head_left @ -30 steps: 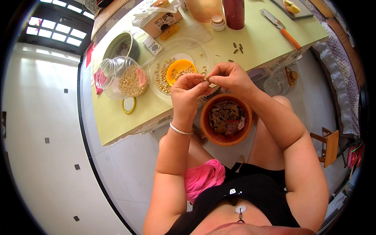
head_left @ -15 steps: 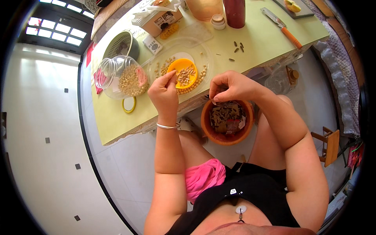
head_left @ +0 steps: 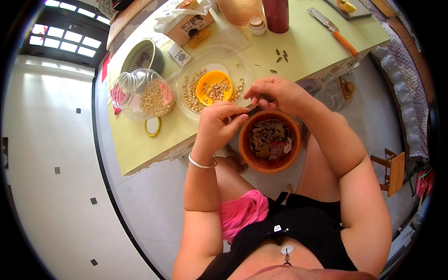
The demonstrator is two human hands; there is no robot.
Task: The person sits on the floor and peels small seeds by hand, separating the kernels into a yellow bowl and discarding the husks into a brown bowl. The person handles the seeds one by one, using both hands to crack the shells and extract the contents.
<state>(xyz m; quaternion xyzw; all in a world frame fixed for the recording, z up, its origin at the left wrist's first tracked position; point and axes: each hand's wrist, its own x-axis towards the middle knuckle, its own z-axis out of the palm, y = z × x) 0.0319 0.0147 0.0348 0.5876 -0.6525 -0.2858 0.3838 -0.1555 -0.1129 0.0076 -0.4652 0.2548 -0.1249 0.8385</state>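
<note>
My left hand (head_left: 219,123) is over the table's near edge, thumb and forefinger pinched on a dark sunflower seed (head_left: 253,111). Close beside it, my right hand (head_left: 275,95) has its fingers curled inward; something dark shows among them, too hidden to name. Just beyond the left hand, a round yellow dish (head_left: 199,88) holds pale shelled kernels (head_left: 217,90). The dish stands in a clear plastic tray (head_left: 184,108) among round beige beans (head_left: 192,93). Below both hands is an orange-brown bucket (head_left: 243,148) containing dark shells (head_left: 268,135) and scraps of packaging.
A tipped clear jar of beans (head_left: 156,98) lies left, near a yellow-rimmed lid (head_left: 152,127) and a green colander (head_left: 156,53). Several dark seeds (head_left: 279,59) lie right of the tray. An orange-handled knife (head_left: 343,42), a dark red cylinder (head_left: 276,16) and a tissue box (head_left: 189,25) stand or lie farther back.
My left hand has moved from the yellow dish toward the right hand and now pinches a dark seed. My right hand has risen slightly, away from the bucket's rim.
</note>
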